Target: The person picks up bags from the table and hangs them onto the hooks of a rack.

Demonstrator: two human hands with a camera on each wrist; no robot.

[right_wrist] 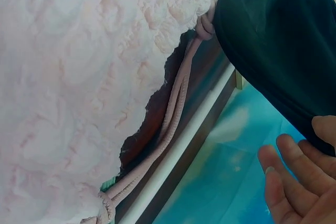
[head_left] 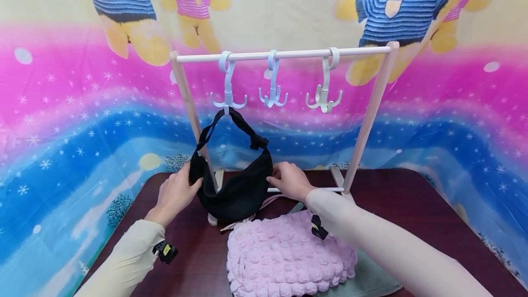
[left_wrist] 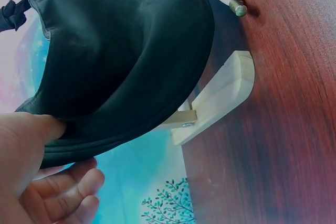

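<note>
A black crescent-shaped bag [head_left: 239, 194] hangs by its strap [head_left: 243, 123] from the left light-blue hook [head_left: 228, 93] on the wooden rack. My left hand [head_left: 175, 191] pinches the bag's left end; in the left wrist view the thumb [left_wrist: 50, 128] lies on top of the edge with the other fingers beneath. At the bag's right end, my right hand [head_left: 290, 180] pinches the edge between thumb and fingers. In the right wrist view the thumb [right_wrist: 323, 129] lies against the black fabric, the remaining fingers [right_wrist: 294, 174] spread below it.
Two more hooks, one light blue [head_left: 273, 90] and one whitish [head_left: 325, 90], hang from the rack's top bar [head_left: 297, 54]. A pink puffy bag [head_left: 284, 255] with a pink cord strap [right_wrist: 178, 98] lies on a grey-green item [head_left: 367, 276] on the dark red table [head_left: 185, 265].
</note>
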